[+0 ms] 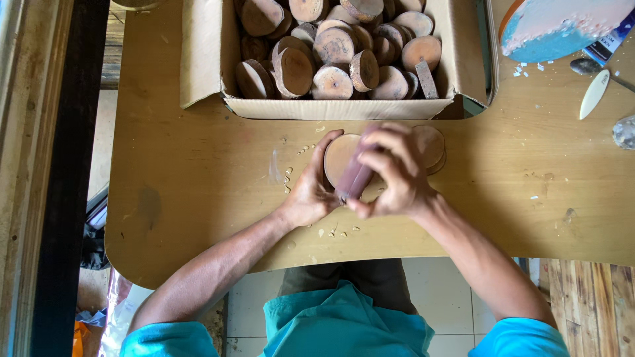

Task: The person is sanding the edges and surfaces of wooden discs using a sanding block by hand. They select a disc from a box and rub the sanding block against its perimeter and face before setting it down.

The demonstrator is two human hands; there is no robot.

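Fingers (325, 151) of the left hand (307, 198) curled snugly round the rim of a wooden disc (338, 158), pinning it on edge against the tabletop (198, 185), just in front of the cardboard box (205, 53). Right hand (393, 175) closed over a purplish strip (356, 180), thumb below, fingers folded on top, pressing it across the disc's pale face. Strip blurred, possibly a folded abrasive sheet or a small block; hard to tell which.

Judged from the grip and the pale crumbs (291, 175) scattered beside the left wrist: rubbing down or smoothing the face of the disc, mid-stroke. Next move calling for a firm brace from the left hand so the disc does not roll or tip, and even pressure kept flat to the face, clear of the left fingertips.

Second disc (431, 144) lying flat on the tabletop, partly hidden behind the right hand.

Box open at the top, flaps folded out, heaped with brown wood slices (334, 46), some flat, some tilted on edge, bark rims showing. Off to the far right, well apart: a round pink-and-blue board (555, 26) and a white leaf-shaped tool (594, 94).
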